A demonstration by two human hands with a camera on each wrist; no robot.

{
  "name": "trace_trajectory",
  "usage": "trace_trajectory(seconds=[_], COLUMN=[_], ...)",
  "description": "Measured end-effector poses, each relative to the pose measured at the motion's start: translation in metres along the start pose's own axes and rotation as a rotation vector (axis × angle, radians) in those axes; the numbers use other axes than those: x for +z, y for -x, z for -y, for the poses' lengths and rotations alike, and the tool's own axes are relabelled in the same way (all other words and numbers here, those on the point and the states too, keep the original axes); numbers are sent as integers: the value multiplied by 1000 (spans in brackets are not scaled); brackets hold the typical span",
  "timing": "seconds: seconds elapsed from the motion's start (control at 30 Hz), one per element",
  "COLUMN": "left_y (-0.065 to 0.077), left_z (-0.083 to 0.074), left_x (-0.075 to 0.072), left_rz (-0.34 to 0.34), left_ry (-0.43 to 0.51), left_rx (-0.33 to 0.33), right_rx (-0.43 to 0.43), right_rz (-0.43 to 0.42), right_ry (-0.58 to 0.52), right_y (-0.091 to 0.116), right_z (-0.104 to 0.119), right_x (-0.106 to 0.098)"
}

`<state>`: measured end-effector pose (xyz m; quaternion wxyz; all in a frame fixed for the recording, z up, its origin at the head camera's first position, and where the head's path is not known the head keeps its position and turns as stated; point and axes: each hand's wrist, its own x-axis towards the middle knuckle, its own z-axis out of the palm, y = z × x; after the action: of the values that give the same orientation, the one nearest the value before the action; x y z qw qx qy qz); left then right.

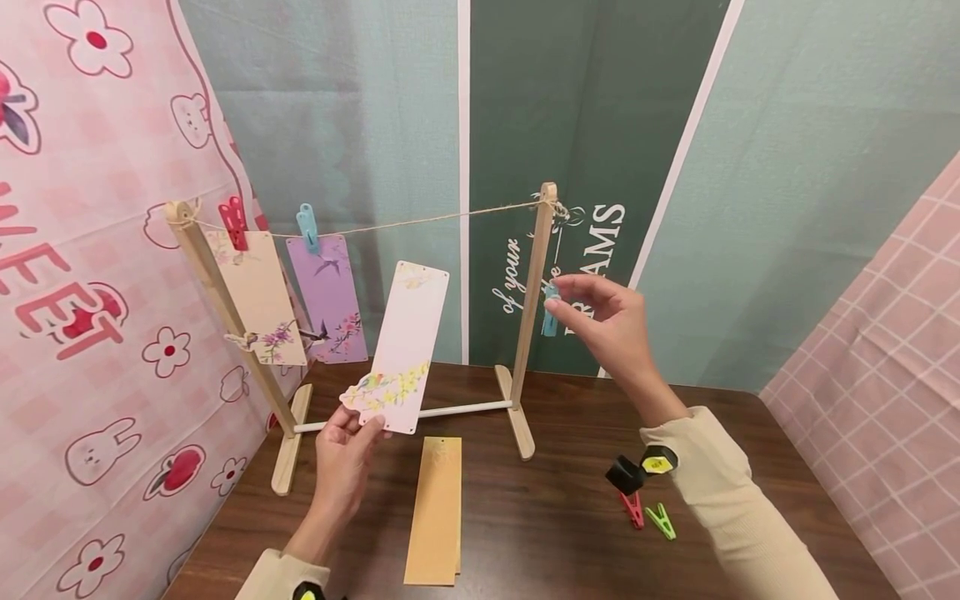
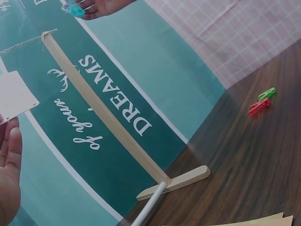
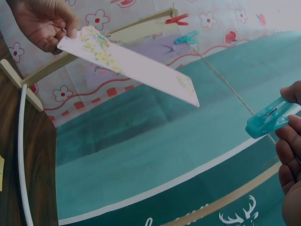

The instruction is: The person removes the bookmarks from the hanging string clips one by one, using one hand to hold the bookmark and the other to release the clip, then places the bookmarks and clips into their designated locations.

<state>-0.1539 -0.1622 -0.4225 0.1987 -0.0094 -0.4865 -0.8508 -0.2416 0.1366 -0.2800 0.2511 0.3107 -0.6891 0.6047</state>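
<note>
My left hand (image 1: pixel 347 454) pinches the lower end of a pale pink bookmark card (image 1: pixel 408 333) with yellow flowers and a bird, tilted in the air below the twine line (image 1: pixel 420 220). Near the right post, my right hand (image 1: pixel 611 325) pinches a blue clothespin (image 1: pixel 551 310) between thumb and fingers; it shows large in the right wrist view as a teal clothespin (image 3: pixel 268 121). On the line's left part hang a cream card (image 1: pixel 258 292) under a red clothespin (image 1: pixel 233 223) and a purple card (image 1: pixel 330 292) under another blue clothespin (image 1: pixel 307 227).
The wooden stand's right post (image 1: pixel 531 308) and left post (image 1: pixel 232 317) carry the line, with a white rod (image 1: pixel 465 410) joining their feet. Yellow-orange cards (image 1: pixel 435 508) lie on the table (image 1: pixel 540 525). A red clothespin (image 1: pixel 634 508) and a green clothespin (image 1: pixel 661 522) lie at right.
</note>
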Motion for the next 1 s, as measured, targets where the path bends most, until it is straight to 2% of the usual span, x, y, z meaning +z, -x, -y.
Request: trace_trajectory(seconds=[0.4,0.6,0.7,0.83,1.0], left_y=[10,14,15,17,20], left_z=[0,3,3,3,4], left_x=[-3,-5,-6,-8,-10], left_rz=[21,9,7,10,10], left_ry=[13,-4,-3,0,6], left_rx=[-7,-17,-20,-25,-30], right_rx=[67,98,115,133,156], right_rz=[5,18,18,1,-20], right_ry=[85,132,148,151,172], right_y=[23,37,41,47,58], right_z=[-6,-9,3,4,-13], right_x=[-20,-31,-32,-36,-47])
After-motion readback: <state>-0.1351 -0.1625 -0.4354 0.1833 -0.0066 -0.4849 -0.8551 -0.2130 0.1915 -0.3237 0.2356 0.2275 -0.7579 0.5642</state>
